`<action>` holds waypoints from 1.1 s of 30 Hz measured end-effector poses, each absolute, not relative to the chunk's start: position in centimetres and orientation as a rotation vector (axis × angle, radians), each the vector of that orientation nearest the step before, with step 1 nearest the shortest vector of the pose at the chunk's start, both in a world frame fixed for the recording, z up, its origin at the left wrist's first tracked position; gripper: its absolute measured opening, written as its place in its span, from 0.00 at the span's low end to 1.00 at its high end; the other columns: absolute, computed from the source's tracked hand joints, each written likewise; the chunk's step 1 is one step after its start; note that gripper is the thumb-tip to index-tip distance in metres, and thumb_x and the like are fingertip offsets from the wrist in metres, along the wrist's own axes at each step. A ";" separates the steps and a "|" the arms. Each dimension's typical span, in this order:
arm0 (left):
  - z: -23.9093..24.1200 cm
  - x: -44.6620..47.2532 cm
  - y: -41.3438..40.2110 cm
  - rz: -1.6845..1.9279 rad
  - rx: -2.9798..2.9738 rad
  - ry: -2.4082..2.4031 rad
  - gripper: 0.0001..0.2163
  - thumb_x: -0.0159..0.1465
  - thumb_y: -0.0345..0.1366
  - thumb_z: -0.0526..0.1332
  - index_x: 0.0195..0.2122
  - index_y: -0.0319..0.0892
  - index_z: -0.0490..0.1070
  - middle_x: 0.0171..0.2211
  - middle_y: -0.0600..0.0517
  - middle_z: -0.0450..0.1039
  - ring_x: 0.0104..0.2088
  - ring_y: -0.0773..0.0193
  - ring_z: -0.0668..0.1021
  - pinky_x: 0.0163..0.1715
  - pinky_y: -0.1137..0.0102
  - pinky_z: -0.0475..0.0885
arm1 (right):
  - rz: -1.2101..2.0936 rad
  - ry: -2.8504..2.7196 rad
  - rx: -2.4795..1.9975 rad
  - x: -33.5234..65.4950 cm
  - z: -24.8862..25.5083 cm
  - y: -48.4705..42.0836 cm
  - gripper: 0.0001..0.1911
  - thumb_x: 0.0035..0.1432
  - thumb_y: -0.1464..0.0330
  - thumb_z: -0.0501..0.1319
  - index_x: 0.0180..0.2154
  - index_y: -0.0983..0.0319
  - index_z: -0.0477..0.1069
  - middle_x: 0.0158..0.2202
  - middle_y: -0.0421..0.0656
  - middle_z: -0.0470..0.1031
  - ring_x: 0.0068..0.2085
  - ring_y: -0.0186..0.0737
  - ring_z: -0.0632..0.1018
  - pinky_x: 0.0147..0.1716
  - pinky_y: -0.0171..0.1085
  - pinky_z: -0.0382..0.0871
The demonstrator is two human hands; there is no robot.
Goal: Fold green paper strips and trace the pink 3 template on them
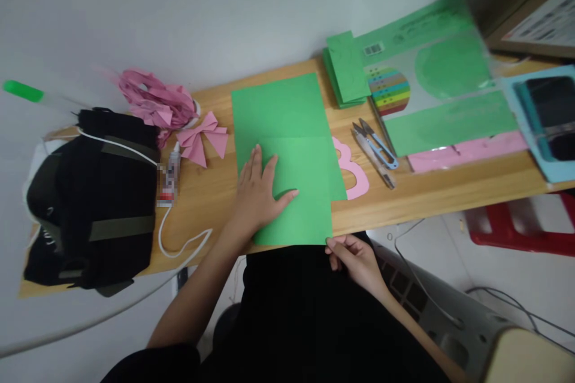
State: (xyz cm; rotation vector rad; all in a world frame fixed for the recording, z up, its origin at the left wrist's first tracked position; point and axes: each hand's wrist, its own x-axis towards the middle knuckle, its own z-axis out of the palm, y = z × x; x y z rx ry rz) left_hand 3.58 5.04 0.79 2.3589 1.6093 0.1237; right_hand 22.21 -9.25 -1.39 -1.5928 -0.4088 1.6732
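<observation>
A green paper sheet [287, 131] lies on the wooden table [449, 191], with a fold line across its middle. My left hand [258, 191] rests flat on the sheet's near left part, fingers stretched out and apart. My right hand [353, 257] pinches the sheet's near right corner at the table's front edge. A pink paper cut-out [354, 173] pokes out from under the sheet's right side.
Thread snips [375, 152] lie right of the sheet. Farther right are a folded green paper stack [348, 69], a coloured paper pack [431, 90] and a pink strip [467, 152]. Left of the sheet: a pink paper bow [204, 137], crumpled pink paper [153, 99], a glue tube [169, 176], a black bag [94, 191].
</observation>
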 end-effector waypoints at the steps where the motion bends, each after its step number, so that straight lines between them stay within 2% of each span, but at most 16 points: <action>1: 0.8 3.6 5.2 0.118 2.350 1.617 0.39 0.62 0.52 0.64 0.67 0.34 0.55 0.72 0.28 0.41 0.72 0.38 0.51 0.67 0.43 0.51 | 1.674 -0.411 -1.590 22.2 -1.4 -9.2 0.31 0.32 0.40 0.72 0.20 0.61 0.72 0.11 0.38 0.66 0.15 0.29 0.64 0.20 0.33 0.55; 11: 0.7 3.7 5.1 0.118 2.363 1.633 0.39 0.63 0.53 0.62 0.68 0.34 0.54 0.72 0.31 0.43 0.72 0.40 0.51 0.68 0.45 0.50 | 1.675 -0.422 -1.575 22.2 -1.3 -9.1 0.30 0.33 0.41 0.72 0.20 0.60 0.72 0.11 0.37 0.66 0.15 0.29 0.64 0.19 0.33 0.54; 26: 1.2 3.9 5.3 -0.011 2.346 1.652 0.41 0.63 0.51 0.64 0.69 0.32 0.53 0.72 0.29 0.40 0.72 0.40 0.49 0.68 0.45 0.49 | 1.653 -0.431 -1.566 22.2 -1.3 -9.1 0.29 0.34 0.41 0.72 0.20 0.60 0.72 0.11 0.37 0.66 0.15 0.29 0.64 0.19 0.33 0.55; 33: 1.4 3.9 5.5 0.012 2.348 1.628 0.40 0.63 0.54 0.62 0.69 0.32 0.53 0.72 0.28 0.41 0.72 0.39 0.49 0.68 0.44 0.48 | 1.618 -0.414 -1.580 21.9 -1.0 -9.1 0.29 0.32 0.41 0.72 0.18 0.60 0.72 0.12 0.37 0.68 0.14 0.30 0.64 0.18 0.34 0.56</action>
